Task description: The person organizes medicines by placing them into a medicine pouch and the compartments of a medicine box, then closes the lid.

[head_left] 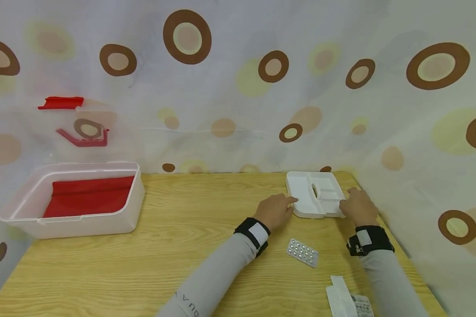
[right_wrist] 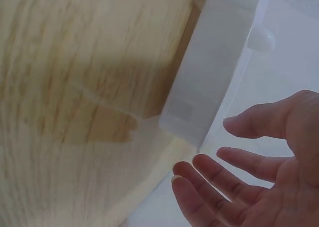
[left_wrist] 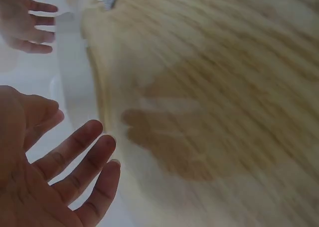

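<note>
A white divided tray (head_left: 303, 190) lies at the back right of the wooden table. My left hand (head_left: 275, 211) is at its left side, the index fingertip over the rim. At the right front corner is my right hand (head_left: 360, 208). Both wrist views show loosely bent fingers pinching nothing: the left hand (left_wrist: 55, 177) beside the tray's pale side, the right hand (right_wrist: 249, 172) near a tray corner. Whether the fingertips touch the tray I cannot tell. Nearer to me lies a silver blister pack (head_left: 303, 253) of round pills.
A white strip of packaging (head_left: 341, 297) and a printed packet (head_left: 362, 305) lie at the front right, by the right forearm. At the left stands a translucent plastic bin (head_left: 91, 224) with a red sheet (head_left: 89, 198). Red clips (head_left: 61, 103) show above it. Patterned curtain surrounds the table.
</note>
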A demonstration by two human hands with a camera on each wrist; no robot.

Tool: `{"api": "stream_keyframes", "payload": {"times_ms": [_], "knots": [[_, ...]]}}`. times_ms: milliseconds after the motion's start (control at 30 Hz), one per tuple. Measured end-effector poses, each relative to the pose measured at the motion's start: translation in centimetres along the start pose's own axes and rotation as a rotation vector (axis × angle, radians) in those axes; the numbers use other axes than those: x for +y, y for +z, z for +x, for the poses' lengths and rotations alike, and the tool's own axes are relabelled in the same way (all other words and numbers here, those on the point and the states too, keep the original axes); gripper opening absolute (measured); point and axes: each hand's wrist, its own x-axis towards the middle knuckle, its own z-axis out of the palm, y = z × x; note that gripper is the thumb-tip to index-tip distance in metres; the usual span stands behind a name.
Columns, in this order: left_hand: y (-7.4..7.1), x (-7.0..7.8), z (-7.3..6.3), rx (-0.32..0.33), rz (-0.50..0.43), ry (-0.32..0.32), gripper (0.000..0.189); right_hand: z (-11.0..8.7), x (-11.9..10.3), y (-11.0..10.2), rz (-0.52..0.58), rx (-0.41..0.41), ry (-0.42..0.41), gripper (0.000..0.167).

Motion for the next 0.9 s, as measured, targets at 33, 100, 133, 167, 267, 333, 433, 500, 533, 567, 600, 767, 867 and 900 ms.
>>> {"api": "stream_keyframes", "payload": {"times_ms": [33,100,133,167,267,333,433,500,533,567,600,767,867,900], "knots": [[0.2,0.1,0.2,0.0,0.013,0.0,0.034,-0.1,0.0,-0.1,0.007,0.003,0.002,0.057],[0.5,0.3,0.4,0.012,0.033,0.005,0.032,-0.2,0.1,-0.3,0.014,0.011,0.001,0.056],[0.5,0.4,0.5,0.023,0.03,0.013,0.029,-0.3,0.1,-0.3,0.015,0.013,-0.005,0.055],[0.6,0.4,0.5,0.036,0.019,0.02,0.026,-0.3,0.2,-0.3,0.018,0.016,-0.009,0.054],[0.5,0.6,0.5,0.062,-0.026,0.045,0.017,-0.5,0.2,0.0,0.028,0.026,-0.024,0.049],[0.3,0.7,0.5,0.06,-0.049,0.054,0.013,-0.6,0.2,0.2,0.038,0.039,-0.041,0.045],[0.3,0.6,0.4,0.044,-0.019,0.072,0.009,-0.9,0.2,0.5,0.045,0.081,-0.088,0.042],[0.2,0.5,0.2,0.038,0.032,0.101,0.007,-1.3,0.2,0.6,0.044,0.097,-0.118,0.042],[0.1,0.3,0.0,0.043,0.059,0.12,0.007,-1.5,0.1,0.5,0.04,0.095,-0.127,0.043],[-0.2,0.2,-0.2,0.053,0.083,0.14,0.008,-1.6,-0.1,0.5,0.038,0.095,-0.143,0.044],[-0.5,0.0,-0.4,0.066,0.104,0.165,0.008,-1.7,-0.3,0.4,0.041,0.088,-0.155,0.045],[-3.8,-1.2,-2.8,0.133,0.175,0.27,0.014,-2.6,-2.5,-0.1,0.079,0.087,-0.181,0.041],[-6.1,-2.4,-5.3,0.167,0.196,0.292,0.015,-3.8,-4.8,-0.6,0.139,0.098,-0.198,0.037],[-6.8,-2.8,-6.2,0.184,0.196,0.299,0.013,-4.3,-5.6,-0.8,0.164,0.095,-0.207,0.037]]}}
